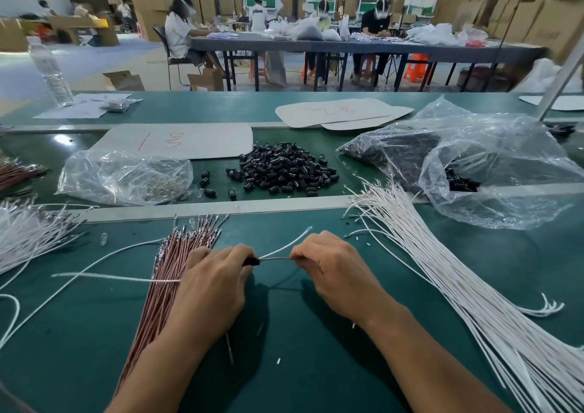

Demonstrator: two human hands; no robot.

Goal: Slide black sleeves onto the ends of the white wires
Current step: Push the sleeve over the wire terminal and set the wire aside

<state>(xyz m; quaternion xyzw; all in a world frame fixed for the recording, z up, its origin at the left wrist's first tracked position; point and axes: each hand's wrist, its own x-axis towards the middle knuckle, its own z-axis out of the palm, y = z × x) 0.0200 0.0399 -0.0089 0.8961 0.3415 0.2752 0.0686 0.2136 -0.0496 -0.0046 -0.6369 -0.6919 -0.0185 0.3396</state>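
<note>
My left hand (pixel 215 281) pinches a small black sleeve (pixel 252 261) over the green table. My right hand (pixel 331 265) grips a thin reddish wire (pixel 275 258) together with a white wire (pixel 286 245); both run into the sleeve, and the white one angles up to the right past my fingers. A loose heap of black sleeves (pixel 284 169) lies beyond the metal strip. A big fan of white wires (pixel 458 286) spreads on the right. A bundle of reddish wires (pixel 167 273) lies under my left wrist.
A clear bag of black sleeves (pixel 474 163) sits at the right, a clear bag of small metal parts (pixel 126 177) at the left. More white wires (pixel 25 232) lie far left. Cardboard sheets (pixel 177 141) and a water bottle (pixel 50 71) stand further back. Seated people work behind.
</note>
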